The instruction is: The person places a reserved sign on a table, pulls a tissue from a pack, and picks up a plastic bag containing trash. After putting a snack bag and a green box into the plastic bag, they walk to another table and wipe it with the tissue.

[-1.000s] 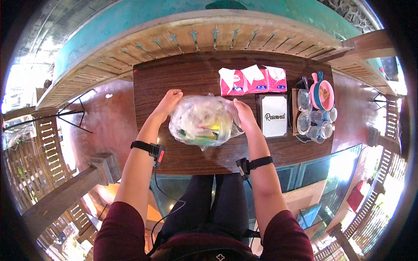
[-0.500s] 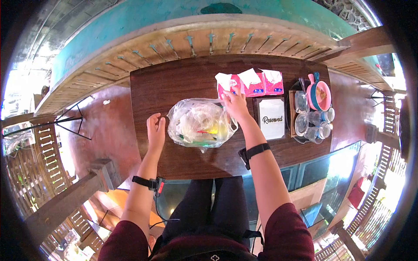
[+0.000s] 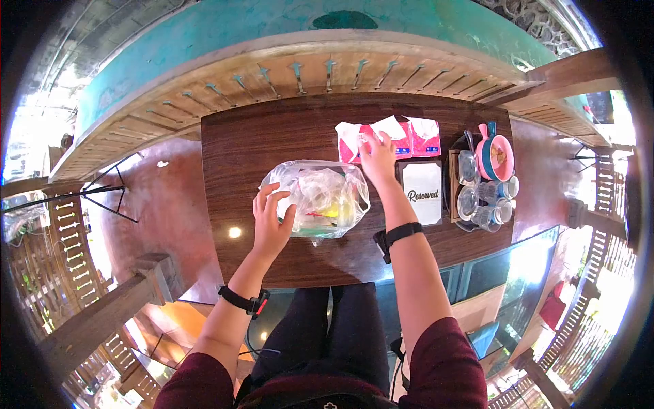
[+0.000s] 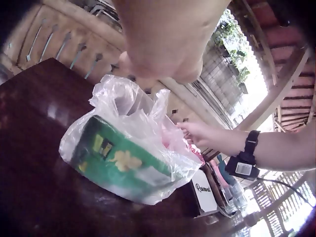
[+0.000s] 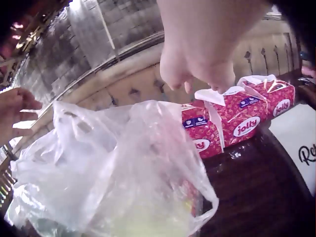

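Observation:
A clear plastic bag (image 3: 313, 178) stands in the middle of the dark wooden table, its handles loose at the top. Through its side shows a green pack (image 4: 116, 155) with a pale flower print. My left hand (image 3: 272, 221) is at the bag's left side, fingers spread and slightly bent, the tips overlapping the plastic in the head view. Behind the bag, three red and pink tissue packs (image 5: 232, 126) stand in a row with white tissues sticking out. My right hand (image 3: 379, 160) reaches over the left and middle packs, fingers apart and pointing down.
A white "Reserved" sign (image 3: 422, 198) lies right of the bag. At the table's right end, a dark tray (image 3: 448, 187) holds several clear glass jars (image 3: 486, 217) and a pink and teal bowl (image 3: 499, 157). A slatted wooden railing (image 3: 272, 71) runs along the far side.
Both hands have left the sides of the bag. My right hand has moved up to the tissue packs. My left hand drew back, then came in again to the bag's left side.

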The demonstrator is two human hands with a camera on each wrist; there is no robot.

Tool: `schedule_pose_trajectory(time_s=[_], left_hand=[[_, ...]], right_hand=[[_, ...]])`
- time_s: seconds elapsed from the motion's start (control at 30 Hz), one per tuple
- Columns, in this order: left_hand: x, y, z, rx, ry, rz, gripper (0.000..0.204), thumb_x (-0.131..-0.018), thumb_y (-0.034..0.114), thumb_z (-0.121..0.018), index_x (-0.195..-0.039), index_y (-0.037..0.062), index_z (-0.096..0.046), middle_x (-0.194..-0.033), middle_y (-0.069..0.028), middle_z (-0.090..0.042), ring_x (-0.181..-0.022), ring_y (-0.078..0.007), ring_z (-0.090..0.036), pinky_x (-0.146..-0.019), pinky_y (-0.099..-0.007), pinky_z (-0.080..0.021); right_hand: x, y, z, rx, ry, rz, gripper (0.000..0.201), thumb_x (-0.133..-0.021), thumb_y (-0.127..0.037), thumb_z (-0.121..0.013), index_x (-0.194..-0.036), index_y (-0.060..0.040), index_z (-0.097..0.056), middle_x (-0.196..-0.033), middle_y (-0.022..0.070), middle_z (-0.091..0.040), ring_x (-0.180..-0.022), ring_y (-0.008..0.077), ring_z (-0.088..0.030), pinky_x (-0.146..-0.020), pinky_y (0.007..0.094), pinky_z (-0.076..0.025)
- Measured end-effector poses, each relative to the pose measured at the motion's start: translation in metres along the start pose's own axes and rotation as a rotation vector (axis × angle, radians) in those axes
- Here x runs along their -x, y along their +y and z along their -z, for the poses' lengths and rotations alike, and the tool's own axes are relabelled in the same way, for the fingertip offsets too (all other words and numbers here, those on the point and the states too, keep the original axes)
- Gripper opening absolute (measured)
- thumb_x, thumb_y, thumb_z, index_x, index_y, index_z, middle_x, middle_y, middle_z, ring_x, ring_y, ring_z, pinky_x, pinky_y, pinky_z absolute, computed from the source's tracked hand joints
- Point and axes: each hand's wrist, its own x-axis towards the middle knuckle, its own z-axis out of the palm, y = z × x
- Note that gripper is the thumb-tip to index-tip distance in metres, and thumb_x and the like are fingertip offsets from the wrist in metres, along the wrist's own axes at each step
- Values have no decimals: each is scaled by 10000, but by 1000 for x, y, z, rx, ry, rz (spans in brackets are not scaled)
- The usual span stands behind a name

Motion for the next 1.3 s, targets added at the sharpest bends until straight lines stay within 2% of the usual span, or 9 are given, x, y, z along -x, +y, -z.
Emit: schedule_pose_trajectory(time_s=[0.07, 0.23, 0.37, 0.53, 0.73, 0.87, 1.0, 1.03, 1.3], left_hand=[[0, 2, -1, -21, -22, -21, 268, -754, 156, -599, -996, 95, -502, -1138, -110, -430, -1085, -320, -389, -917, -450, -289], [-12, 19, -6, -9, -82, -67, 248, -763, 175, -588, -986, 99, -511, -1147, -103, -429, -1079, -308, -400, -920, -450, -280], [-26, 36, -10, 1, -90, -121, 226, -757, 138, -586, -964, 79, -516, -1133, -117, -439, -1069, -311, -407, -903, -432, -309], [-33, 57, -15, 130, -142, -160, 228, -749, 137, -588, -959, 70, -530, -1106, -124, -467, -1056, -312, -425, -892, -429, -318], [-36, 104, -5, 273, -310, -203, 544, -678, 140, -663, -1158, 45, -427, -1187, -156, -424, -1139, -339, -367, -966, -406, -290], [-33, 147, 11, 645, -601, -153, 758, -641, 145, -717, -1265, 35, -300, -1308, -127, -324, -1220, -254, -294, -1003, -359, -255], [-28, 201, 40, 917, -1127, 132, 414, -743, 113, -638, -1115, 25, -482, -1108, -79, -526, -1058, -161, -464, -915, -304, -352], [-20, 221, 47, 906, -1009, 121, 185, -801, 101, -577, -970, 31, -548, -914, -16, -586, -896, -103, -526, -797, -255, -412], [32, 344, 46, 836, -953, -321, 105, -817, 87, -560, -792, 15, -488, -724, 11, -514, -670, -35, -481, -590, -198, -407]], right_hand=[[-3, 9, 3, 96, 17, -138, 367, -805, -316, -513, -1144, -177, -526, -1296, 129, -317, -1104, 336, -371, -923, 470, -311], [-4, 20, 7, 119, -153, -142, 465, -801, -264, -522, -1241, -165, -410, -1329, 63, -297, -1115, 342, -365, -918, 462, -325], [0, 29, 8, -127, 58, -3, 439, -792, -169, -528, -1212, -90, -428, -1278, 119, -358, -1095, 346, -387, -921, 435, -328], [52, 4, 69, -434, 254, 238, 395, -791, -80, -518, -1176, -18, -455, -1211, 189, -414, -1099, 353, -396, -939, 400, -317], [149, -28, 164, -836, -11, 148, 301, -803, -50, -513, -1100, -19, -545, -1157, 144, -481, -1101, 240, -439, -925, 308, -327], [196, -41, 226, -1474, -179, -60, 271, -827, -115, -519, -1049, 32, -564, -1084, 116, -553, -1024, 183, -492, -894, 291, -354], [237, -47, 278, -1701, -7, -119, 294, -838, -159, -527, -1030, 62, -558, -1028, 120, -589, -956, 160, -526, -880, 289, -365], [246, -51, 293, -1660, 39, -128, 290, -840, -157, -526, -1035, 55, -557, -1014, 115, -592, -948, 155, -528, -863, 285, -380], [346, -60, 360, -1346, 422, -198, 527, -780, -40, -599, -1250, -43, -360, -1044, 84, -500, -896, 125, -532, -770, 250, -438]])
